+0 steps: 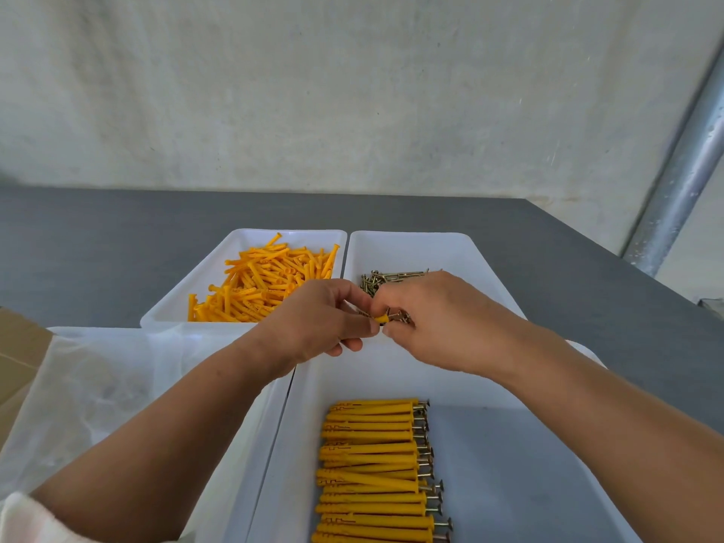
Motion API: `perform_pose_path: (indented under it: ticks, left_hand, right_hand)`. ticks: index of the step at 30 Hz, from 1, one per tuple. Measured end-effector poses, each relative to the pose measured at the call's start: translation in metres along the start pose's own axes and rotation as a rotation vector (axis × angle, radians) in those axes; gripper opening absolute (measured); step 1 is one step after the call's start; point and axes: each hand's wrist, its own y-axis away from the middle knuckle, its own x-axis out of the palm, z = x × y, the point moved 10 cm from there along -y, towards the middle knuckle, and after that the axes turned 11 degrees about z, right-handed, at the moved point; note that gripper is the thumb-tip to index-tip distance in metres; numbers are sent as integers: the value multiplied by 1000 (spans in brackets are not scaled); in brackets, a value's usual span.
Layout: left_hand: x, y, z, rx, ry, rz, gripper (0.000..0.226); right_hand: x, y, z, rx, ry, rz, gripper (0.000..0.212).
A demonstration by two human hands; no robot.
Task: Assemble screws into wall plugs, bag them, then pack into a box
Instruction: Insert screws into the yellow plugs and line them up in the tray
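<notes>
The left hand curls round one yellow wall plug, pinching it so only its open end shows. The right hand meets it there, fingers closed on a small clutch of spare screws, both hands above the gap between the trays. To seat the screw well, I would keep the plug steady, line the tip with the bore and push straight, leaving the head proud like the finished ones. By count there are four white trays. One holds loose plugs, far too many to count, and one holds a tangled screw heap. The near tray holds about fifteen assembled pieces in view, and the row runs out of frame. The fourth holds clear bags. One cardboard box sits at the left edge.
</notes>
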Motion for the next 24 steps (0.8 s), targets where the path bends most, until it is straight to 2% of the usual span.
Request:
perform_pose_path:
  ticks: [3, 5, 8, 11, 15, 18, 20, 24]
  left_hand:
    - [2, 0, -2, 7, -10, 24, 12]
    - [-5, 0, -3, 25, 25, -24, 11]
    - [-30, 3, -3, 59, 132, -196, 3]
    - [-60, 10, 5, 51, 138, -381, 7]
    - [-88, 19, 19, -5, -51, -547, 11]
    - [-97, 22, 24, -103, -325, -617, 10]
    - [-98, 20, 29, -172, -499, -602, 6]
    - [-87, 7, 51, -337, -729, -413, 22]
  right_hand:
    - [2, 0, 2, 9, 31, 36, 8]
    - [6, 1, -1, 34, 54, 101, 5]
    - [18, 4, -5, 69, 61, 255, 7]
    - [33, 9, -4, 87, 118, 387, 11]
    - [56, 11, 3, 75, 275, 500, 19]
    - [69, 10, 8, 48, 310, 532, 21]
    - [74, 11, 9, 48, 293, 527, 20]
    - [80, 11, 9, 58, 294, 524, 18]
